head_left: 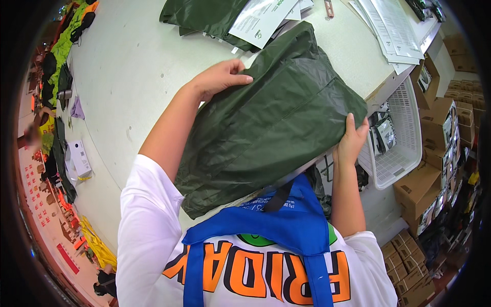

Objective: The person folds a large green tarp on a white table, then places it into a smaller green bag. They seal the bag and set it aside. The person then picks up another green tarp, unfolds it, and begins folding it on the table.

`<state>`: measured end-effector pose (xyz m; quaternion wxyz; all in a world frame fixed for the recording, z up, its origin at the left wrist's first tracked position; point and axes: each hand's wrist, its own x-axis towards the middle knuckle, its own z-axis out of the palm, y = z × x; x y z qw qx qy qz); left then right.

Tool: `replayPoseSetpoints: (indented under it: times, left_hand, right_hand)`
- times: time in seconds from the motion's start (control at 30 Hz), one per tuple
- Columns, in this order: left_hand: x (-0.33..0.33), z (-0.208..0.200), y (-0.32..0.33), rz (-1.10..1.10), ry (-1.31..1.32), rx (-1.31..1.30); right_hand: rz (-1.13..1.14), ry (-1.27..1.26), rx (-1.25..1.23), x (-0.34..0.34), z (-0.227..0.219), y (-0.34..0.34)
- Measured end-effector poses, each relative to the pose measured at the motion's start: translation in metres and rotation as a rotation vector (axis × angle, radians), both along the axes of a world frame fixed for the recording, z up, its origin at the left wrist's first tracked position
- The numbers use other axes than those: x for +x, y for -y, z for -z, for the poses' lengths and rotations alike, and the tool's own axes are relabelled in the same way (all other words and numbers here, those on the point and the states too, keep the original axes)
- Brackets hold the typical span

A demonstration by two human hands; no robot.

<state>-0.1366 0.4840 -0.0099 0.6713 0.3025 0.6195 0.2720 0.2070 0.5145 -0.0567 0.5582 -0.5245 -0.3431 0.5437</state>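
Dk-grn sheet (271, 123), qty 1, nr bench (133, 66) front edge: L hand (225, 79) & R hand (352, 135) gripped it; slide-off poss. if R grip slackened.

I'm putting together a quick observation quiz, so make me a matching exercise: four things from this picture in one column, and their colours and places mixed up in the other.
Column one
1. Sheet
2. Basket
3. Small cloth
4. Apron

Column two
A. Purple, lying toward the left side of the table
B. Blue, worn over the shirt
C. Dark green, held by the left hand and the right hand
D. White, beside the table on the right

Right pairs: 1-C, 2-D, 3-A, 4-B
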Motion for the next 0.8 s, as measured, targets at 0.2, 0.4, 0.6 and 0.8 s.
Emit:
replayPoseSetpoints:
  times: [0.2, 0.4, 0.6, 0.8]
  left_hand:
    - [-0.002, 0.018, -0.001, 0.001, -0.190, -0.006]
    - [0.020, -0.011, -0.035, -0.011, -0.184, -0.040]
    - [0.034, -0.014, -0.045, -0.018, 0.090, -0.024]
    - [0.043, -0.015, -0.067, 0.093, 0.037, 0.004]
  right_hand:
    - [-0.021, -0.116, -0.050, 0.008, -0.006, 0.009]
    - [-0.088, -0.209, -0.150, 0.010, -0.013, 0.022]
    - [-0.081, -0.133, -0.026, 0.010, -0.017, 0.021]
    - [-0.031, -0.152, -0.133, 0.015, -0.010, 0.013]
